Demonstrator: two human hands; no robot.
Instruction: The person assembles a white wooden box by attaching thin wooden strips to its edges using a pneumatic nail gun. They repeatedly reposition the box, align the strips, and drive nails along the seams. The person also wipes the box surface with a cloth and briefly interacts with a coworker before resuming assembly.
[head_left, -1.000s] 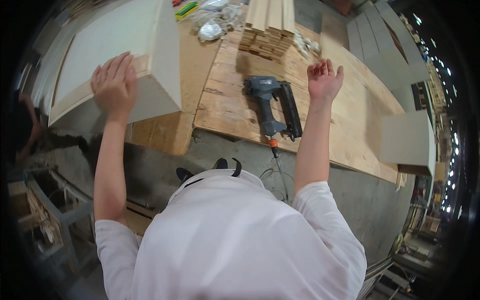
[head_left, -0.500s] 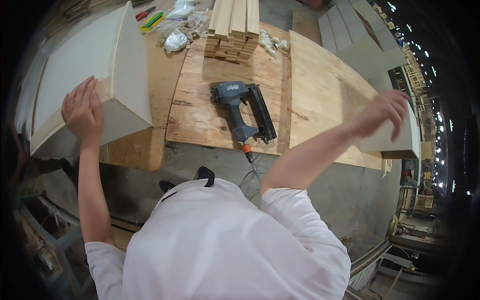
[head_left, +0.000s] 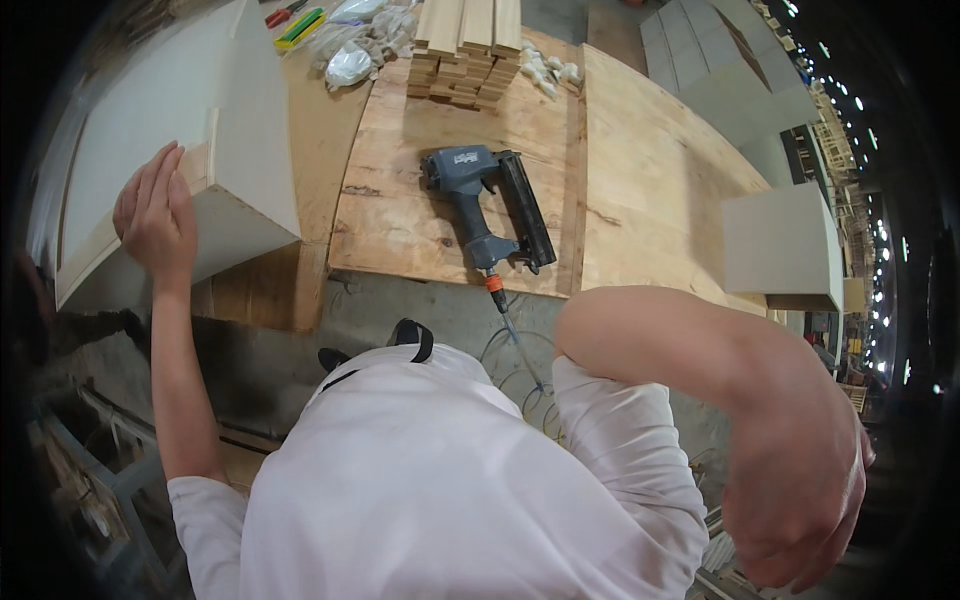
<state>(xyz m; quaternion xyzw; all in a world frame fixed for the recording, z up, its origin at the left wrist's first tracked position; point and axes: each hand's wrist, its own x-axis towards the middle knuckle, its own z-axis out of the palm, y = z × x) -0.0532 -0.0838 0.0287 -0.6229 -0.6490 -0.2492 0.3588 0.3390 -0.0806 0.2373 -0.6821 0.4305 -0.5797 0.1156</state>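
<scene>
My left hand [head_left: 158,220] lies flat, fingers stretched, on the wooden edge of a large white box-shaped cabinet [head_left: 250,130] at the left. My right arm is bent sharply, bringing my right hand [head_left: 800,510] up close at the lower right. Its back faces me and its fingers are largely hidden. On the plywood tabletop [head_left: 390,230] between the arms rests a dark grey pneumatic nail gun [head_left: 465,200], touched by neither hand. An orange fitting joins its handle to an air hose [head_left: 520,345] hanging over the table's front edge.
A stack of wooden strips [head_left: 465,50] stands at the back of the table, with white scraps [head_left: 545,75] beside it. Plastic bags [head_left: 350,60] and a yellow-green box [head_left: 300,28] lie back left. A smaller white box [head_left: 780,240] sits at the right end; white panels [head_left: 690,60] stand behind.
My right hand has swung from above the table's right end down and back toward me. My left hand stays on the cabinet edge. The view has shifted slightly.
</scene>
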